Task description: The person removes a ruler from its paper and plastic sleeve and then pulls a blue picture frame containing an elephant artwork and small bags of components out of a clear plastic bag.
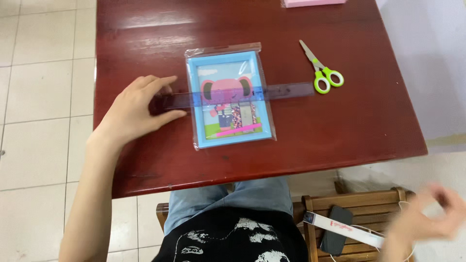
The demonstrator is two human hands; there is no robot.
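Left hand [133, 109], fingers spread, presses the ruler [233, 96] flat across the bagged frame [229, 99] mid-table [340, 131], steadying it; right hand [427, 216], blurred off the near edge, grip unreadable.

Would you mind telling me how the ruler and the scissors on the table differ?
The ruler is a long, see-through purple strip; the scissors are shorter, with metal blades and green handles. The ruler lies crosswise over the blue picture frame, while the scissors lie bare on the table, pointing away at a slant. The left hand presses the ruler's end; no hand touches the scissors. Both lie flat.
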